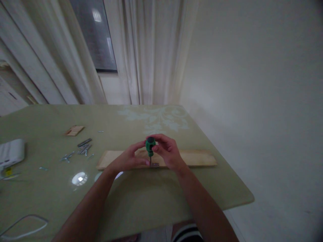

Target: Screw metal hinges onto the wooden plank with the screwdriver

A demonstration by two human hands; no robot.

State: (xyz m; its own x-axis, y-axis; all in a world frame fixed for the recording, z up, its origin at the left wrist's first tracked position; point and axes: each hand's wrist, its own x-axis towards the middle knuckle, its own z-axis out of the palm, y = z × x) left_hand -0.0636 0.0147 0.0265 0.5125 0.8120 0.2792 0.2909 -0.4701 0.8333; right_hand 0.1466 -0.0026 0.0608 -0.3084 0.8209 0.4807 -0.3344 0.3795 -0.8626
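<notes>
Apparent screw-driving; right hand [169, 153], grip holding screwdriver [150, 144], upright beside metal plate [155, 165] on board [199, 158]; left hand [128, 158] spread wide, steadying; next turn calls for alignment.

Green screwdriver [150, 144] upright over board [198, 158]

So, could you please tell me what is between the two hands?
In the head view, a green screwdriver stands between the left hand and right hand, its tip by a metal plate on the board.
</notes>
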